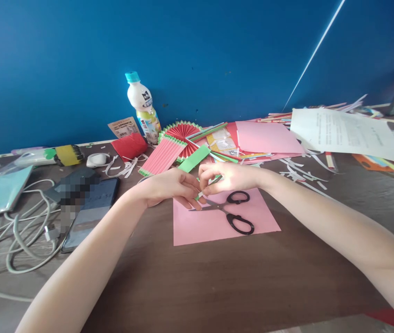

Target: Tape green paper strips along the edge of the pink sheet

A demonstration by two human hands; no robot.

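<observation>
My left hand [169, 187] and my right hand [226, 178] meet above a pink paper sheet [214, 222] on the brown table. Both pinch a small folded green paper piece [214, 181] between their fingertips; most of it is hidden by the fingers. Black-handled scissors [233, 212] lie on the pink sheet just below the hands, blades pointing left. A pleated pink and green paper strip [164, 155] and a flat green strip [194, 158] lie just behind the hands.
A drink bottle [144, 108] stands at the blue wall, beside a red pleated fan [181, 132]. A phone [90, 212] and white cables [19, 231] lie at left. Pink sheets [266, 138], printed paper [342, 134] and white scraps [304, 175] cover the right.
</observation>
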